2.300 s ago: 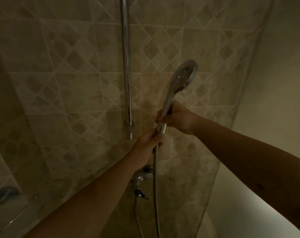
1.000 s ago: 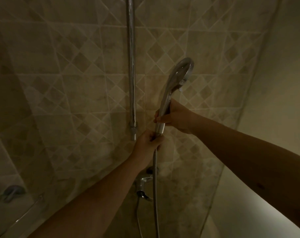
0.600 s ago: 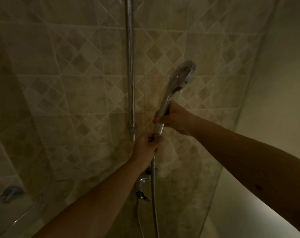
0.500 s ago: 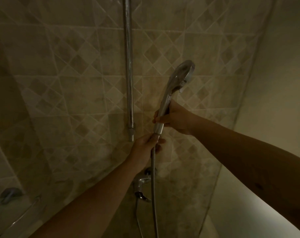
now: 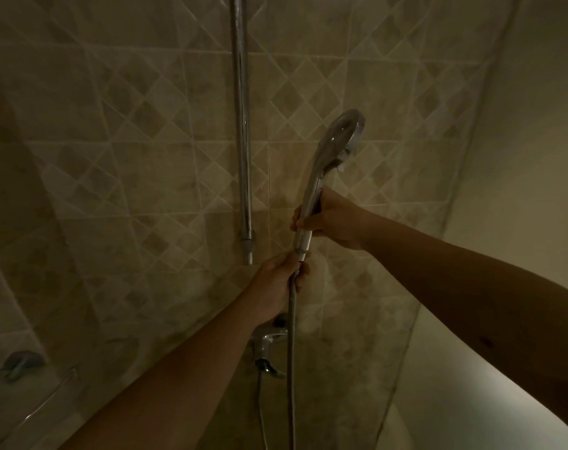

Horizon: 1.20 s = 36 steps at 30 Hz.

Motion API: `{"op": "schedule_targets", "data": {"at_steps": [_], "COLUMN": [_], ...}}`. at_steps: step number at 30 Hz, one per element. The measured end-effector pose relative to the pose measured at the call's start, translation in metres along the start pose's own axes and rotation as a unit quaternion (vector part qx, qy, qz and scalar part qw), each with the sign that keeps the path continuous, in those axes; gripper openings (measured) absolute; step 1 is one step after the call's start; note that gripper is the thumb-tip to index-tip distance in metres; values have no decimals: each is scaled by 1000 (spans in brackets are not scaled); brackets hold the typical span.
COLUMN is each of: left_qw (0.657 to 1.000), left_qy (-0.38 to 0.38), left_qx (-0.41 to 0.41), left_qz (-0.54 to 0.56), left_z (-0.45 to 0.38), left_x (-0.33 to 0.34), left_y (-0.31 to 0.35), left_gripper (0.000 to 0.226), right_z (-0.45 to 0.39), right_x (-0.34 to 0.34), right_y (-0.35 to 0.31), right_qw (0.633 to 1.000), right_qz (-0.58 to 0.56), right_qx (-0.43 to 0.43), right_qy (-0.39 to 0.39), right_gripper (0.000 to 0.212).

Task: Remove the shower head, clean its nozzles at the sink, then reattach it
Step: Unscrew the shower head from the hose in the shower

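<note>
A chrome hand-held shower head (image 5: pixel 339 138) stands upright in front of the tiled wall, its spray face turned away to the right. My right hand (image 5: pixel 333 219) grips its handle from the right. Just below, my left hand (image 5: pixel 281 280) pinches the top end of the metal hose (image 5: pixel 291 352) where it meets the handle's base. A short bare threaded stub shows between the handle base and my left fingers. The hose hangs straight down out of the picture.
A vertical chrome riser rail (image 5: pixel 242 125) runs down the wall left of the shower head and ends at about hand height. A chrome mixer tap (image 5: pixel 266 349) sits on the wall below my left hand. A glass corner shelf (image 5: pixel 32 401) is at lower left.
My left hand has slipped a little lower on the hose end, and a small gap with a bare stub now shows under the handle. The right hand keeps its hold.
</note>
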State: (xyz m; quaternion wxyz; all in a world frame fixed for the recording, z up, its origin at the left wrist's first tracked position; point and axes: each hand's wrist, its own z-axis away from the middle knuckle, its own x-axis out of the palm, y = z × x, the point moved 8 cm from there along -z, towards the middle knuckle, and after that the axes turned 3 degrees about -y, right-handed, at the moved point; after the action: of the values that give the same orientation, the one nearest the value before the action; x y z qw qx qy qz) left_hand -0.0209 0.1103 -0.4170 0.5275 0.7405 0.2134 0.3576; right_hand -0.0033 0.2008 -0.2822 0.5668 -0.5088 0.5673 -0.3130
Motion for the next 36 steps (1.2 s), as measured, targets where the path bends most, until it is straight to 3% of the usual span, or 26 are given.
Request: {"op": "schedule_targets", "data": {"at_steps": [4, 6, 14, 17, 19, 22, 31, 33, 36], "left_qw": [991, 982, 995, 987, 977, 977, 993, 987, 973], "left_qy": [79, 107, 37, 80, 133, 145, 43, 77, 137], "left_qx": [51, 72, 33, 51, 65, 92, 49, 67, 86], "left_qz": [-97, -142, -83, -129, -156, -129, -94, -125, -165], "left_z": [-1, 0, 2, 1, 2, 3, -4, -4, -2], "left_x": [-2, -7, -1, 3, 0, -2, 6, 5, 0], "left_y": [11, 14, 12, 18, 21, 25, 17, 20, 25], "left_gripper": [32, 25, 18, 34, 26, 9, 22, 30, 14], "right_z": [-2, -3, -3, -3, -3, -4, -4, -4, -5], "right_x": [0, 1, 1, 4, 5, 4, 2, 4, 4], "right_y": [0, 1, -2, -1, -1, -3, -5, -1, 0], "right_qw": [1000, 1000, 1000, 1000, 1000, 1000, 1000, 1000, 1000], "right_qz": [-6, -8, -22, -20, -22, -12, 6, 7, -2], "right_qx": [6, 7, -4, -4, -4, -3, -13, -11, -14], "right_qy": [10, 8, 4, 6, 7, 12, 8, 7, 6], "right_gripper": [55, 53, 49, 52, 55, 50, 47, 48, 49]}}
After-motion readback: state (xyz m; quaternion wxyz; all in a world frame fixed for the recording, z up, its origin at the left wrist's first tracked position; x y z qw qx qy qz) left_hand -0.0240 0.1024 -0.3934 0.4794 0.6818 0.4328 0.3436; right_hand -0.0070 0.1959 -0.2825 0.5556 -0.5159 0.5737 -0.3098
